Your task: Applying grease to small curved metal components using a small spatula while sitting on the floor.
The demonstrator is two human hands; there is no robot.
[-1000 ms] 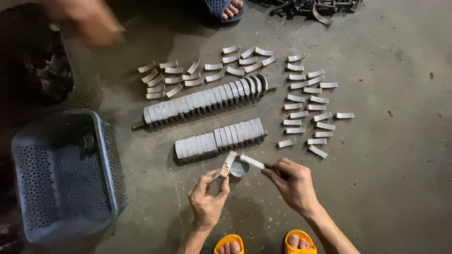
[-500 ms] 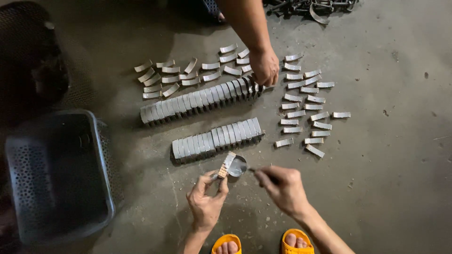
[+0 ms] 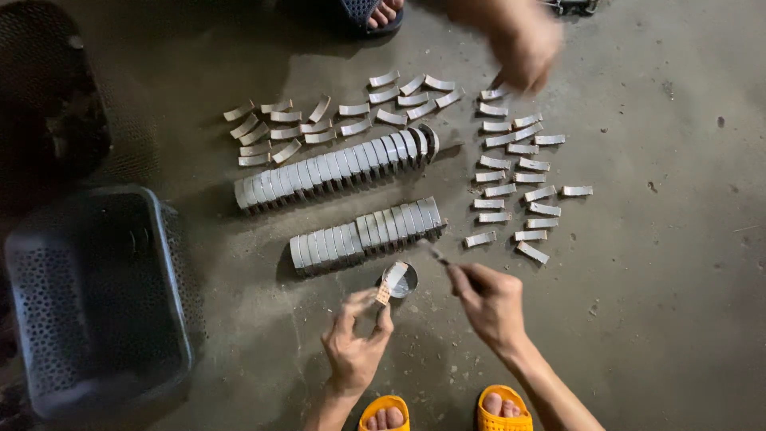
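Head view, surroundings: two packed rows of curved grey metal shells on the concrete floor (image 3: 678, 303), long row (image 3: 335, 169) behind, short row (image 3: 365, 235) nearer me. Loose shells scattered beyond the long row (image 3: 319, 120) and in a patch to the right (image 3: 519, 183). Perforated plastic crate (image 3: 88, 295) far left.
In the way: another person's hand (image 3: 523, 44), blurred, over the top of the right patch; their sandalled foot (image 3: 375, 12) at the top edge.
Left hand (image 3: 355, 343): thumb and forefinger pinched on one small shell piece (image 3: 384, 293), other fingers loosely curled.
Right hand (image 3: 491, 299): closed round a thin brush-like tool (image 3: 437, 255), tip just beside the small round tin (image 3: 399, 279).
Tin: on the floor between my hands, just in front of the short row.
My feet: orange sandals (image 3: 443, 411) at the bottom edge.
Change vs 0.5 s ago: the other person's hand has moved from the end of the long row over to the right patch; my grips unchanged.
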